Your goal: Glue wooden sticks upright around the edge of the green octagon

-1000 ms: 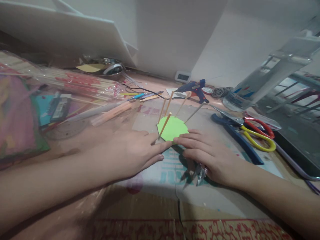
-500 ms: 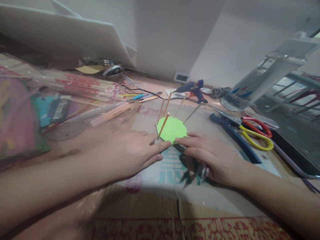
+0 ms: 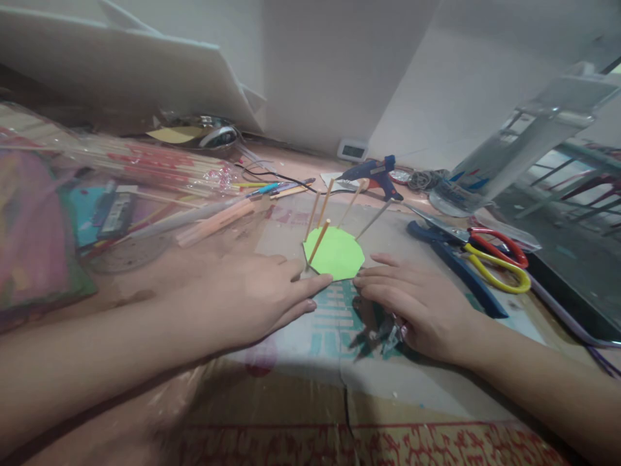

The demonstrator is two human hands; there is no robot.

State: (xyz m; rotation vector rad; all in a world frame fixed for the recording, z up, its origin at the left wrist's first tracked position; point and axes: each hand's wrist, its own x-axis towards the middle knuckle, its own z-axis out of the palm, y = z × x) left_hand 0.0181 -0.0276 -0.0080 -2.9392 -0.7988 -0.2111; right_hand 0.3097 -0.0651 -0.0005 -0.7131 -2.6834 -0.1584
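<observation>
A bright green, many-sided disc (image 3: 338, 257) lies flat in the middle, with several thin wooden sticks (image 3: 319, 241) standing around its rim, some leaning. My left hand (image 3: 257, 294) rests at its near left, fingers stretched out and the index fingertip on the front edge. My right hand (image 3: 417, 301) lies at the near right, its fingers extended and fingertips at or just beside the disc's corner. Under the right palm there is a crumpled clear and dark scrap (image 3: 388, 336), partly hidden; I cannot tell whether the hand touches it.
Scissors (image 3: 495, 259) with red and yellow handles, a dark blue-handled tool (image 3: 456, 268) and a phone (image 3: 572, 301) lie right. Behind are a blue glue gun (image 3: 371, 173) and a small digital clock (image 3: 352, 150). A clear bottle (image 3: 509, 155) stands back right; bagged sticks (image 3: 160, 162) lie left.
My right hand's fingertips have slid right, off the front edge of the green disc to its right corner. The left hand and the disc stay in place.
</observation>
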